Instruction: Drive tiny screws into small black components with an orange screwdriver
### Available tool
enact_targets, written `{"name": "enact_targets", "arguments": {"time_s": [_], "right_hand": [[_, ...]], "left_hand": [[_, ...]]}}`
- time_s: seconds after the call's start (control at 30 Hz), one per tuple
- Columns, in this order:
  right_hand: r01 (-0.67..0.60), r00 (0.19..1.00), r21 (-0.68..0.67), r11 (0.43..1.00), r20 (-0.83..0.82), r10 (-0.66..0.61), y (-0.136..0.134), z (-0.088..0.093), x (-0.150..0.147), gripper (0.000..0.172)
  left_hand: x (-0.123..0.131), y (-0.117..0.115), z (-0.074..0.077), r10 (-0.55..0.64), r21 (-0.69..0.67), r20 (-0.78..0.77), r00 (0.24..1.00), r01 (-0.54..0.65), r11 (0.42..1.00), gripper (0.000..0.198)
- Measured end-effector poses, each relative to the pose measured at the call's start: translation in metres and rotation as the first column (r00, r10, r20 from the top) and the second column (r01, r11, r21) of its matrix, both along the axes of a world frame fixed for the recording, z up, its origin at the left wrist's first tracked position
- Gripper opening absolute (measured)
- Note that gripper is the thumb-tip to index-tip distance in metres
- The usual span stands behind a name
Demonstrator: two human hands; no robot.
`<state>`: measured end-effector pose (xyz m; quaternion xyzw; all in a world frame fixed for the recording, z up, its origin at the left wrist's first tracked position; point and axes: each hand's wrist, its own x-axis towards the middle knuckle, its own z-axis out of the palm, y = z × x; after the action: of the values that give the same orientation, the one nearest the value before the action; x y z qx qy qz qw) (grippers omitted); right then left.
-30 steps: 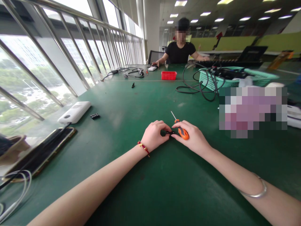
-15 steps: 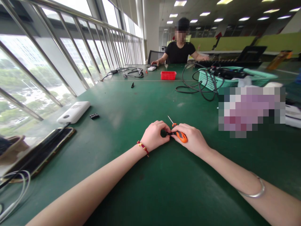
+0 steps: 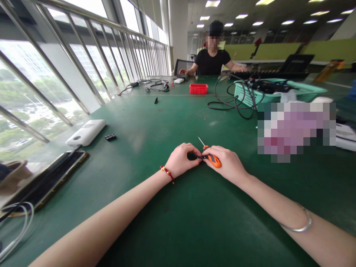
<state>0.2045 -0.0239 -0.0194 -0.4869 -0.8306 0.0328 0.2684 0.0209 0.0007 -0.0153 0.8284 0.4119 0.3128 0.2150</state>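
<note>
On the green table [image 3: 172,118] my two hands meet at the middle. My left hand [image 3: 182,159] is curled, its fingertips pinching a small black part [image 3: 198,157] that is mostly hidden. My right hand [image 3: 226,163] is closed around an orange-handled screwdriver [image 3: 213,159], and its thin metal shaft [image 3: 200,141] points up and away from me. The fingertips of my right hand also touch the small black part.
A white power bank [image 3: 86,132] and a small black piece [image 3: 110,137] lie at the left, with a phone [image 3: 47,178] nearer me. A red bin [image 3: 198,88], cables and a teal basket [image 3: 264,92] sit farther back. Another person sits at the far end.
The screwdriver has tilted and shifted slightly left with my right hand, closer to my left hand. Both hands stay together on the small black part.
</note>
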Motion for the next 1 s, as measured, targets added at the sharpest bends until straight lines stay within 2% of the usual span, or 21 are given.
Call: {"name": "enact_targets", "arguments": {"time_s": [0.27,0.63,0.83,1.0], "right_hand": [[0.026,0.997,0.002,1.0,-0.077,-0.026,-0.001,0.002,-0.002,0.017],[-0.041,0.984,0.05,0.998,-0.169,0.049,-0.001,0.004,-0.001,0.011],[-0.045,0.968,0.049,0.998,-0.246,0.055,0.002,0.004,0.004,0.012],[0.071,0.923,0.065,0.995,-0.382,-0.041,0.01,0.006,0.013,0.012]], "left_hand": [[0.002,-0.005,0.003,0.067,0.166,-0.028,0.997,-0.062,0.984,0.004],[0.0,-0.006,0.005,0.09,0.216,-0.001,0.996,-0.088,0.973,0.007],[-0.001,-0.008,0.007,0.098,0.198,0.009,0.995,-0.098,0.975,0.007],[-0.001,-0.02,0.005,0.093,0.069,0.01,0.996,-0.093,0.993,0.004]]}}
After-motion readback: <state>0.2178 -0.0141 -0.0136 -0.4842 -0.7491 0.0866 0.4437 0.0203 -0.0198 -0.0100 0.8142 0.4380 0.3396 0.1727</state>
